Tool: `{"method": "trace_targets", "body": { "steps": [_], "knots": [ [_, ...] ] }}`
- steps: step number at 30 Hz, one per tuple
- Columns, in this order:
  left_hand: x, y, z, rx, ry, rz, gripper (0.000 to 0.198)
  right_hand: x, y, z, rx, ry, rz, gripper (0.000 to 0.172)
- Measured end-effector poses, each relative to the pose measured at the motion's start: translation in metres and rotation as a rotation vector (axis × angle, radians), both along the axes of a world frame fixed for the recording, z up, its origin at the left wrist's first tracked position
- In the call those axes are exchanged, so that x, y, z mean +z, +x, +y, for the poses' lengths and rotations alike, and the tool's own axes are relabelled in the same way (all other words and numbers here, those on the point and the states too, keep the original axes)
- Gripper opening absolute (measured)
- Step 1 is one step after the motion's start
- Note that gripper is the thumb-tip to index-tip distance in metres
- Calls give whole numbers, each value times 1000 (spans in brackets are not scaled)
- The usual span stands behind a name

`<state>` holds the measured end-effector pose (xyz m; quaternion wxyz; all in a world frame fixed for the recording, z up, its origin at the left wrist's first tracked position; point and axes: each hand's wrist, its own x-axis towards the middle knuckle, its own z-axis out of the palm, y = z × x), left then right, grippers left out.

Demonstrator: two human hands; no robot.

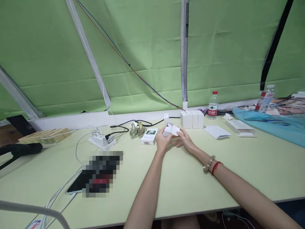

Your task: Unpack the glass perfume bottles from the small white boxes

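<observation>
My left hand (164, 138) is closed around a small white box (167, 129), which is tilted with its top end open. A white flap (175, 130) sticks out from the box on the right. Against the edge of that flap rest the fingertips of my right hand (186, 141), its other fingers spread apart below. What lies inside the box is too small to make out. Just left of my hands lies a white carton with a green picture (150, 136). Behind them stand a small white box (166, 118) and a row of several white boxes (192, 119).
Glass bottles (137, 130) lie near a black cable. Further left are a power strip (102, 142) and a phone (78, 183). To the right are folded white paper (217, 131), an open white tray (240, 128), a water bottle (213, 106) and blue sheeting (274, 124).
</observation>
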<state>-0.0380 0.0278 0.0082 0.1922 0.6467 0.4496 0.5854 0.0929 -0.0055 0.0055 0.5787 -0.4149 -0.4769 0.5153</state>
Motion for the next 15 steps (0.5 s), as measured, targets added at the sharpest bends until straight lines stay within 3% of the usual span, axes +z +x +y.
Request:
{"method": "trace_targets", "body": {
  "steps": [2, 4, 7, 9, 12, 15],
  "knots": [
    [-2, -3, 7, 51, -109, -244, 26, 1, -1, -1, 11, 0, 1, 63],
    [-3, -6, 12, 84, -148, -392, 25, 0, 0, 0, 4, 7, -12, 61],
    [-5, -6, 14, 65, -143, -463, 24, -3, 2, 4, -37, 23, -76, 54],
    [-7, -5, 12, 52, -122, -382, 25, -4, 2, 5, -79, 53, -114, 53],
    [-6, -3, 3, 16, -17, -80, 32, -3, 2, 2, -217, 184, -177, 54],
    [-2, 1, -8, -101, 101, 239, 62, 1, 2, -2, -418, 372, -296, 47]
  ]
}}
